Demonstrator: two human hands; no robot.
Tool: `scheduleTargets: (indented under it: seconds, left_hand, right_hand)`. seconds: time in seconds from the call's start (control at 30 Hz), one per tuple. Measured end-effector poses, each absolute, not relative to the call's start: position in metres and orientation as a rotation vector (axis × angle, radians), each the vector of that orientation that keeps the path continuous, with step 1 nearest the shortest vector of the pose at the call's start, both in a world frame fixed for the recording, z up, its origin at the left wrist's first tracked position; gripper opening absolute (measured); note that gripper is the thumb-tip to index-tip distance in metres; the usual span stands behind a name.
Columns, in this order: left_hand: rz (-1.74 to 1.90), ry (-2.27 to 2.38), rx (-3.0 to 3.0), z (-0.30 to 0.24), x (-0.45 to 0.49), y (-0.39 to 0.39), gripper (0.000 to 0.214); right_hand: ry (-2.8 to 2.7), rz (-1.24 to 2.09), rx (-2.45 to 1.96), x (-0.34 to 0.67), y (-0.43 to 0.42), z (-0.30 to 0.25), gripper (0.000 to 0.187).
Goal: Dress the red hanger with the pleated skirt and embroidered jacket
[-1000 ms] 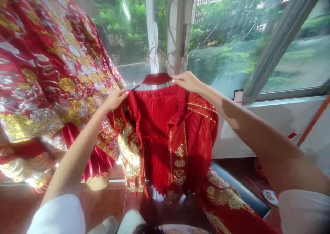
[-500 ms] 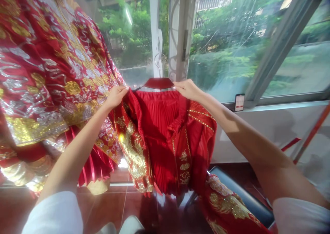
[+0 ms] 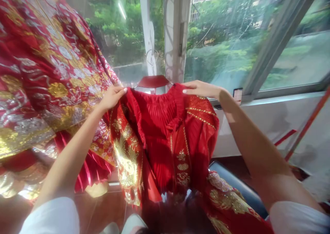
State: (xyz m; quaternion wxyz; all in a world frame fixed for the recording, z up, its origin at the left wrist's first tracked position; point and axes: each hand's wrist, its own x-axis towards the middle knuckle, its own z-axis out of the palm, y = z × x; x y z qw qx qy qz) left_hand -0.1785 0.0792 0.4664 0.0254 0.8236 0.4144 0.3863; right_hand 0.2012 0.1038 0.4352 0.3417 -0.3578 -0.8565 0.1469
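Note:
In front of me hangs a red embroidered jacket (image 3: 182, 148) with gold patterns on its front panels and sleeve. Pleated red fabric (image 3: 161, 134) shows inside its open front. A hanger (image 3: 154, 81) with a wide brown-red top carries it at the neck. My left hand (image 3: 113, 96) pinches the jacket's left shoulder, its fingertips at the shoulder's top edge. On the opposite shoulder lies my right hand (image 3: 199, 89), fingers stretched out and resting along the fabric. The hanger's hook is up by the white window frame.
Another red garment with silver and gold embroidery (image 3: 59, 65) hangs close on the left. A phone (image 3: 237, 96) stands on the windowsill at right. Below are a black seat (image 3: 238, 184) and a gold-embroidered red cloth (image 3: 229, 199). Tiled floor (image 3: 100, 210) shows underneath.
My right hand has gone from pinching the collar end of the shoulder to lying with stretched fingers farther out on it. My left hand keeps its hold. The view has shifted slightly.

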Motion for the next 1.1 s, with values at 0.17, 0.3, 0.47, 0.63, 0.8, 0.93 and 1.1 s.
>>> scheduleTargets:
  seconds: [0.17, 0.3, 0.47, 0.63, 0.8, 0.93, 1.1]
  left_hand:
    - [1.631, 1.356, 2.459, 0.446, -0.174, 0.079, 0.036]
    - [1.537, 1.437, 2.687, 0.434, -0.17, 0.068, 0.036]
    - [1.215, 1.756, 2.739, 0.432, -0.177, 0.071, 0.052]
    - [1.059, 1.551, 2.561, 0.441, -0.191, 0.089, 0.058]
    - [0.867, 1.345, 2.132, 0.449, -0.206, 0.104, 0.057]
    - [1.02, 1.393, 2.218, 0.445, -0.211, 0.105, 0.063]
    - [0.99, 1.431, 2.556, 0.442, -0.204, 0.081, 0.065]
  right_hand:
    - [-2.015, -0.098, -1.008, 0.195, 0.096, 0.404, 0.042]
    - [-1.855, -0.362, -1.086, 0.19, 0.096, 0.388, 0.043]
    - [-1.971, 0.038, -0.929, 0.213, 0.1, 0.4, 0.043]
    - [-1.885, 0.421, -0.895, 0.223, 0.108, 0.405, 0.055]
    - [-1.729, 0.799, -0.966, 0.22, 0.111, 0.402, 0.049]
    - [-1.655, 0.864, -1.029, 0.22, 0.11, 0.402, 0.046]
    - [-1.717, 0.705, -1.09, 0.222, 0.111, 0.407, 0.041]
